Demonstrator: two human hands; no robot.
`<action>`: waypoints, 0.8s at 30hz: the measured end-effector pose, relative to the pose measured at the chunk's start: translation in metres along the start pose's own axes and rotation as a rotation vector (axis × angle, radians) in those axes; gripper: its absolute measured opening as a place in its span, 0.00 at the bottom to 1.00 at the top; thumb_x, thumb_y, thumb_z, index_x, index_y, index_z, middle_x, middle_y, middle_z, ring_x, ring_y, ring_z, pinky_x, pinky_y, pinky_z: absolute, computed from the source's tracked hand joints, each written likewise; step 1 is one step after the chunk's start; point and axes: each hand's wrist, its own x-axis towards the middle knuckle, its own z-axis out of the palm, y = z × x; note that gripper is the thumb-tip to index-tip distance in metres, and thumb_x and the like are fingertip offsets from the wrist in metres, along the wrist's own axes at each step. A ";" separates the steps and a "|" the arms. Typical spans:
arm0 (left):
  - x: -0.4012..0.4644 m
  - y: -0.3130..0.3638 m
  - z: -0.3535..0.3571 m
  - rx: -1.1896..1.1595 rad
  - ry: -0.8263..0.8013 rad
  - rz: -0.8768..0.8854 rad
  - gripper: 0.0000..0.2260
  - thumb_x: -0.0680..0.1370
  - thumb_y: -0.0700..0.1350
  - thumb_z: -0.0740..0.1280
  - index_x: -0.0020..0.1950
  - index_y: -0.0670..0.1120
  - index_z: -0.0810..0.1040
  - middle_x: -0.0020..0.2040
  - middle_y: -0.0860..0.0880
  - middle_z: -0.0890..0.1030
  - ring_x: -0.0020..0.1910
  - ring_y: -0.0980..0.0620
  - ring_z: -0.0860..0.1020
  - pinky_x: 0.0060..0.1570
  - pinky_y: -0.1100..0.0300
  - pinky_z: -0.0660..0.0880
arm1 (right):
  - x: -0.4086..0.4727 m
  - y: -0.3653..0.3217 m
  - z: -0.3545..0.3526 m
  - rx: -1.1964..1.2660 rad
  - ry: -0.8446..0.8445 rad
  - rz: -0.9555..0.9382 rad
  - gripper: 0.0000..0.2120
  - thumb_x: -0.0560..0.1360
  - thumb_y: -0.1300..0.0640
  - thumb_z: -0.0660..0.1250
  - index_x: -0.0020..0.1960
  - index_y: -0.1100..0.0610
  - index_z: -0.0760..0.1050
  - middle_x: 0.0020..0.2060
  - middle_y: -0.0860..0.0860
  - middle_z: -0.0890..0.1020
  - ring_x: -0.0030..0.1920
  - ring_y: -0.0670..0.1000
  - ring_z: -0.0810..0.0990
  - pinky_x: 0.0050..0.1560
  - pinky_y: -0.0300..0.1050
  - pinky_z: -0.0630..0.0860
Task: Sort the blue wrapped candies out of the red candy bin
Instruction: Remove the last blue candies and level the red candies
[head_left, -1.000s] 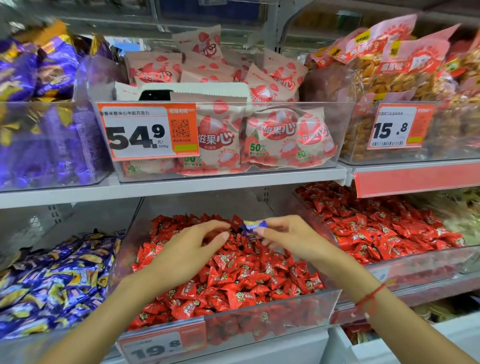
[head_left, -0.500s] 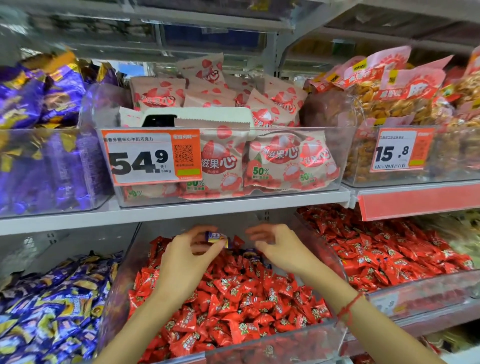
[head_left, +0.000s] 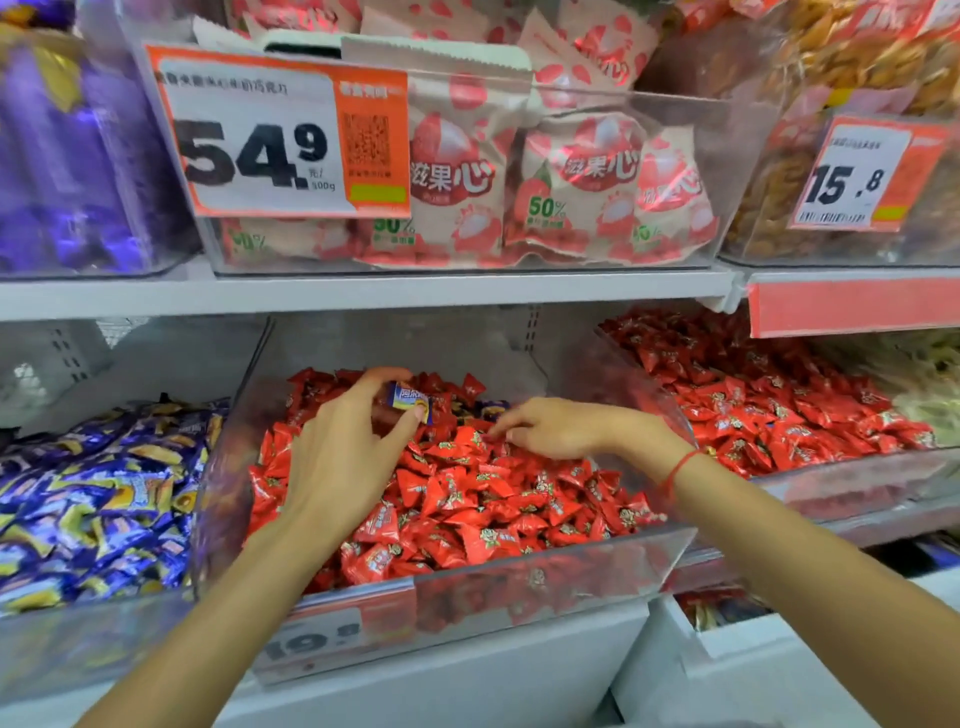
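over red candy bin (head_left: 545, 577), left grip (head_left: 343, 447) pinches blue candy (head_left: 410, 401).

Orange-white price label w/ "19.8" (head_left: 332, 642) on clear plastic bin front (head_left: 519, 582): blurred, small print unreadable. Purple-wrapped candy bin, upper left (head_left: 78, 156): cut off by frame edge. Right hand (head_left: 550, 428) fingertips buried among red wrapped candies (head_left: 493, 499).

Pinched at the fingertips of the left hand (head_left: 343, 457), the blue candy (head_left: 410, 408) wears glossy printed film. Beneath the fingers of the right hand (head_left: 550, 428), shiny crinkled red wrappers (head_left: 467, 499) fill a clear, smooth plastic bin (head_left: 545, 577). A thin red string (head_left: 678, 470) circles the wrist behind those fingers.
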 end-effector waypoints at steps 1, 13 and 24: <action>0.000 0.000 0.001 0.006 0.001 0.004 0.13 0.76 0.52 0.69 0.60 0.59 0.75 0.36 0.63 0.77 0.40 0.54 0.80 0.38 0.58 0.71 | 0.006 0.002 -0.001 0.014 0.082 0.011 0.17 0.82 0.57 0.54 0.70 0.54 0.71 0.69 0.53 0.72 0.68 0.54 0.70 0.65 0.41 0.65; 0.000 -0.010 0.000 -0.198 0.040 0.012 0.16 0.77 0.48 0.70 0.64 0.53 0.75 0.50 0.60 0.80 0.43 0.62 0.80 0.45 0.63 0.77 | 0.064 -0.016 0.001 0.025 0.444 0.123 0.12 0.76 0.48 0.69 0.52 0.55 0.83 0.50 0.55 0.84 0.54 0.56 0.81 0.48 0.42 0.74; -0.017 0.026 -0.005 -0.697 -0.073 -0.176 0.09 0.83 0.44 0.58 0.52 0.54 0.77 0.47 0.53 0.82 0.44 0.58 0.83 0.37 0.65 0.79 | -0.054 -0.064 0.021 1.188 0.498 -0.148 0.08 0.76 0.59 0.69 0.53 0.60 0.81 0.41 0.55 0.85 0.39 0.45 0.85 0.40 0.34 0.79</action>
